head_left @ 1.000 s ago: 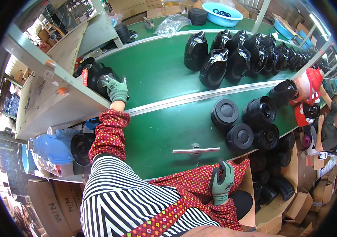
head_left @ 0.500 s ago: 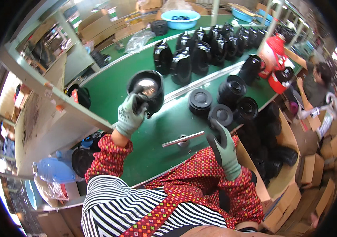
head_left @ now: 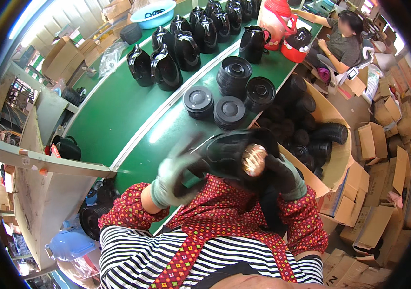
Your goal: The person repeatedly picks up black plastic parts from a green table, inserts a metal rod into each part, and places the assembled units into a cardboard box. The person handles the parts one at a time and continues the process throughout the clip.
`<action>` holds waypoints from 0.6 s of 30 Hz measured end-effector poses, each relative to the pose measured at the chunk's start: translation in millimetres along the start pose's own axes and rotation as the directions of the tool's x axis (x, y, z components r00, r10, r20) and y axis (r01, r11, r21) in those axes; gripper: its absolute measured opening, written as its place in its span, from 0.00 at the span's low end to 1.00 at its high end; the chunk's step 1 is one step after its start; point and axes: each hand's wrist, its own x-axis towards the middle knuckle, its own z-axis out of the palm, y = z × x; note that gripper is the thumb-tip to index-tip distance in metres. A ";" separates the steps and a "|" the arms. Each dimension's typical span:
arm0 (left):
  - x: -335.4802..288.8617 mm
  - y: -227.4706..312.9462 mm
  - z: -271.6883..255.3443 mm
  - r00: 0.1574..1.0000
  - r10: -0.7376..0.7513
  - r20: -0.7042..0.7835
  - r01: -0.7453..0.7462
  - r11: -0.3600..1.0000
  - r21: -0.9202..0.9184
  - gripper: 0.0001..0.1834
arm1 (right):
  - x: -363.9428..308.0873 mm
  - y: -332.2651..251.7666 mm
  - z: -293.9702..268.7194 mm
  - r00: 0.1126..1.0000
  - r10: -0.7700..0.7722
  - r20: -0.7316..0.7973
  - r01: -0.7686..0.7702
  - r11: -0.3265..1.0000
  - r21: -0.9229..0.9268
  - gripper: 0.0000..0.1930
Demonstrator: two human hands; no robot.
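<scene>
A black thermos jug body (head_left: 225, 151) lies tilted on its side in front of my apron, its shiny silvery inside showing through a round opening. My right hand (head_left: 287, 176), in a green glove with dark fingers, grips it near that opening. My left hand (head_left: 179, 178), gloved alike, is beside the jug's other end; its fingers are smeared by motion. A thin pale streak, perhaps a metal bar, shows by that hand, too blurred to name. Beyond the jug, round black lids (head_left: 198, 101) stand in stacks on the green table (head_left: 162, 132).
Finished-looking black jugs (head_left: 186, 50) stand in rows beyond a metal rail. A red jug (head_left: 275, 21) is at the far right. An open carton (head_left: 335, 168) of black parts is at my right; a blue basin (head_left: 153, 15) sits far back. A seated person (head_left: 343, 43) works at the right.
The jug body has moved from the left, above the table, to in front of me. My right hand now grips it. The view has shifted, and the left hand has come nearer my body.
</scene>
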 end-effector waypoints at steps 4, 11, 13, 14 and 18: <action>-35.1 -64.7 22.6 0.725 -0.685 0.077 0.561 0.521 -0.643 0.44 | -30.6 15.4 -22.9 0.980 -0.052 0.190 -0.034 0.905 0.425 0.31; -56.7 -84.8 61.7 0.790 -0.461 0.403 0.563 0.287 -0.775 0.54 | 10.5 28.8 -18.4 0.971 0.132 0.199 -0.160 0.978 0.131 0.34; -68.5 -96.3 61.7 0.806 -0.529 0.265 0.515 0.405 -0.756 0.38 | 38.8 12.6 8.8 0.947 0.212 0.241 -0.230 0.972 0.049 0.39; -75.0 -103.4 60.2 0.890 -0.419 0.181 0.439 0.678 -0.590 0.32 | 53.0 14.1 16.4 0.956 0.208 0.208 -0.213 0.977 0.004 0.38; -84.8 -110.1 42.9 0.821 -0.537 0.195 0.515 0.546 -0.661 0.31 | 129.3 16.8 3.4 0.983 -0.098 0.153 0.136 0.957 -0.258 0.30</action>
